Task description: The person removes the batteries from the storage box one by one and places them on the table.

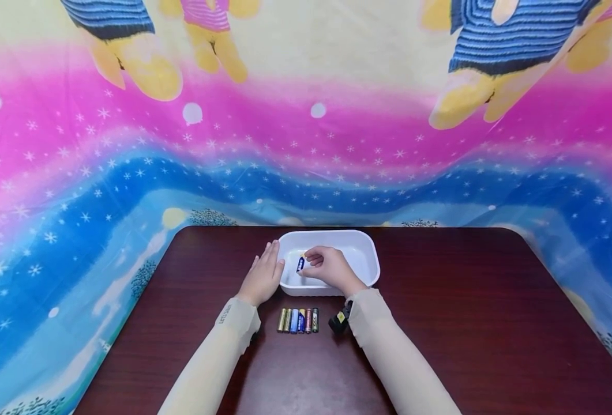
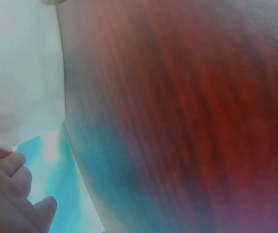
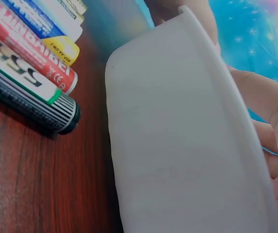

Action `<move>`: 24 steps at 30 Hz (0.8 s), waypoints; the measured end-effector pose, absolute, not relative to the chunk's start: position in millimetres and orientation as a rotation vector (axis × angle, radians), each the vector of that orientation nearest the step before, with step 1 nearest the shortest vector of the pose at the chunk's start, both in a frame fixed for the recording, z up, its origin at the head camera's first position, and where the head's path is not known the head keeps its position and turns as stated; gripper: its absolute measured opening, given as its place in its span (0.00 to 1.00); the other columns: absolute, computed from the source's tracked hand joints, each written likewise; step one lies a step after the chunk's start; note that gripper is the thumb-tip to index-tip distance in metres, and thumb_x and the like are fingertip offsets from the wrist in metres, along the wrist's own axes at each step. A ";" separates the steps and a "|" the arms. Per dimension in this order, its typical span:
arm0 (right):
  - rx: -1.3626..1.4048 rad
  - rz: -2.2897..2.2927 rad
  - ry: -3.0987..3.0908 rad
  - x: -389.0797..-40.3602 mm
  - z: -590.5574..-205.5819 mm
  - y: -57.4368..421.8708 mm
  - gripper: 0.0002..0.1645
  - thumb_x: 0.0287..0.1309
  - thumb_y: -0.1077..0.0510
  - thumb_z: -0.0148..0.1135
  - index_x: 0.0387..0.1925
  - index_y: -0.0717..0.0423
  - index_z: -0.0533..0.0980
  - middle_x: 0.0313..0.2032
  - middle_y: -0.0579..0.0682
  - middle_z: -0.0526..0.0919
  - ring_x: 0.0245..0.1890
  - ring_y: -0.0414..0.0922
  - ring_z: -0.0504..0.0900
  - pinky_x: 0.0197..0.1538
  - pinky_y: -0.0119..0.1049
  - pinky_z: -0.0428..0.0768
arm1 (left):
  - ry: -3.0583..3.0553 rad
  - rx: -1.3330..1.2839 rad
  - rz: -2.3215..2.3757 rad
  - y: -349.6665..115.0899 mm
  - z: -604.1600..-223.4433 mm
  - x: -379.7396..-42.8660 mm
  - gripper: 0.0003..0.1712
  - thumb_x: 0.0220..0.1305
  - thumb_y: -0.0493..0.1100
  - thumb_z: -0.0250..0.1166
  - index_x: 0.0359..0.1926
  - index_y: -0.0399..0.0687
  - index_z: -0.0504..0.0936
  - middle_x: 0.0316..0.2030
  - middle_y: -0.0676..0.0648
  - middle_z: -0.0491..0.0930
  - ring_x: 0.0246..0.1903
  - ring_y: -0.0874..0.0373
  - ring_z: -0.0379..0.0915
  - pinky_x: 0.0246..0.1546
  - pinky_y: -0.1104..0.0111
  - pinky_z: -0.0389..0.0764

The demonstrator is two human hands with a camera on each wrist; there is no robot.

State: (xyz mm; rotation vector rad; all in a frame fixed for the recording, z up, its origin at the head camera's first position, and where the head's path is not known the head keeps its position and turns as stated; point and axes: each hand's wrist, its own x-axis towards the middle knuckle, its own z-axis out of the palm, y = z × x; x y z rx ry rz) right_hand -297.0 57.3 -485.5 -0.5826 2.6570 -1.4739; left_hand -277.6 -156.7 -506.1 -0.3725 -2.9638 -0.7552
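Observation:
Over the inside of a white plastic tub (image 1: 355, 237), my right hand (image 1: 331, 268) pinches a blue battery (image 1: 300, 264) with an orange end, thumb at its near end and fingers at its far end. My left hand (image 1: 262, 276) rests against the left side of the tub, its fingers straight and pointing away along the rim. Close in front of the tub, several batteries (image 1: 297, 321) lie side by side in a row. In the right wrist view, the tub wall (image 3: 172, 126) hides the held battery; a green, white and black battery (image 3: 32, 92) lies beside it.
Everything stands on a dark red-brown wooden table (image 1: 466, 311) with rounded far corners. Behind it hangs a colourful printed cloth (image 1: 306, 144). A black wrist camera (image 1: 340, 320) under my right sleeve sits just right of the battery row.

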 end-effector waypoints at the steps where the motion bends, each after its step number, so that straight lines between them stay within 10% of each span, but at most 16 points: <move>1: -0.586 -1.482 2.661 -295.3 -484.8 58.4 0.25 0.49 0.54 0.81 0.48 0.60 0.84 0.42 0.53 0.87 0.41 0.45 0.85 0.50 0.41 0.84 | -2.963 -0.374 -0.749 -156.4 -505.8 -277.6 0.35 0.83 0.52 0.39 0.80 0.39 0.47 0.79 0.42 0.49 0.79 0.47 0.41 0.76 0.45 0.49; 24: -0.642 -1.589 2.708 -256.9 -466.4 73.8 0.27 0.49 0.52 0.81 0.50 0.58 0.84 0.47 0.58 0.86 0.48 0.56 0.85 0.54 0.48 0.83 | -2.947 -0.385 -0.794 -157.6 -508.0 -276.9 0.36 0.83 0.54 0.38 0.80 0.40 0.47 0.79 0.42 0.49 0.78 0.47 0.41 0.76 0.45 0.49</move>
